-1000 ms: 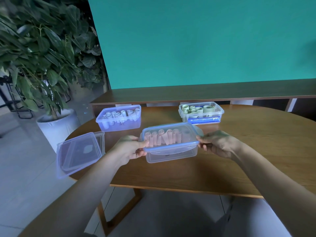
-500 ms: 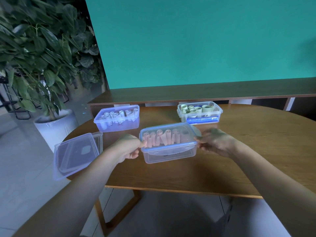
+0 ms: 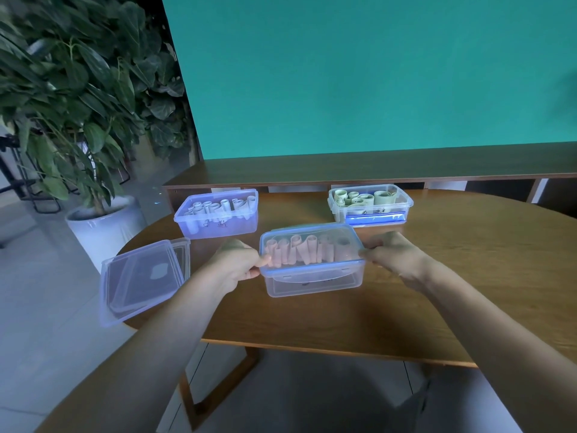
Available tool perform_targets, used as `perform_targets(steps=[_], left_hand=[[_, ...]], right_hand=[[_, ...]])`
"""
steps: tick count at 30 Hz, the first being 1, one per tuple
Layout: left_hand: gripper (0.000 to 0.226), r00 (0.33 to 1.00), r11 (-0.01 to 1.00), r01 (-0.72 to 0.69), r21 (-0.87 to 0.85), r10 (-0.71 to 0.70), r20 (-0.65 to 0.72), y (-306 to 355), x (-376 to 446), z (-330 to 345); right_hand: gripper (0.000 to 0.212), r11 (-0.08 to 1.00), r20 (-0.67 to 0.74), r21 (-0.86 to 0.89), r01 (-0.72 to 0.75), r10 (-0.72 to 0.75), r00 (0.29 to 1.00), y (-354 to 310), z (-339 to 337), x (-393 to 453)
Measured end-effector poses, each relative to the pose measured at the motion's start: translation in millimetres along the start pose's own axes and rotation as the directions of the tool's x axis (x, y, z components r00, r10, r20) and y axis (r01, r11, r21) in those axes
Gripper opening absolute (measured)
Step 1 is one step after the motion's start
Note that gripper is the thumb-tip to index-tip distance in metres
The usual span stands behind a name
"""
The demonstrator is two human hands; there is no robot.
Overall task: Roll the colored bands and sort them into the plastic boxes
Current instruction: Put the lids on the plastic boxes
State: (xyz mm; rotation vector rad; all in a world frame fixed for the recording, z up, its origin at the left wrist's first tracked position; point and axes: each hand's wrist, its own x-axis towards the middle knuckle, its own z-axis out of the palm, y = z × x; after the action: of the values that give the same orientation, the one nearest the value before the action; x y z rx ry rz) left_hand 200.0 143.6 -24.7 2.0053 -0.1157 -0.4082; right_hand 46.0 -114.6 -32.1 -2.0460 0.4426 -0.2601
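Your left hand [image 3: 237, 265] and right hand [image 3: 392, 256] pinch the two ends of the lid [image 3: 312, 250] on the near box [image 3: 313, 278], which sits mid-worktop [image 3: 437, 292] with pink rolled bands [image 3: 299, 253] blurry under the plastic. Behind it, the blue box [image 3: 217, 214] and the clear box [image 3: 370, 204] hold pale and green rolls; their dark handwriting is too small to read. Spare lids [image 3: 145, 278] hang off the left edge.
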Motion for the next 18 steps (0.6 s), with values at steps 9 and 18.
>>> perform_targets(steps=[9, 18], left_hand=[[0.015, 0.999, 0.995, -0.048, 0.092, 0.049, -0.001, 0, 0, -5], [0.051, 0.853, 0.685, -0.429, 0.589, 0.521, 0.016, 6, -41, 7]], right_hand=[[0.016, 0.997, 0.155, -0.05, -0.057, 0.064, 0.986, -8, -25, 5], [0.035, 0.738, 0.01, -0.662, 0.13, -0.164, 0.986, -54, 2, 46]])
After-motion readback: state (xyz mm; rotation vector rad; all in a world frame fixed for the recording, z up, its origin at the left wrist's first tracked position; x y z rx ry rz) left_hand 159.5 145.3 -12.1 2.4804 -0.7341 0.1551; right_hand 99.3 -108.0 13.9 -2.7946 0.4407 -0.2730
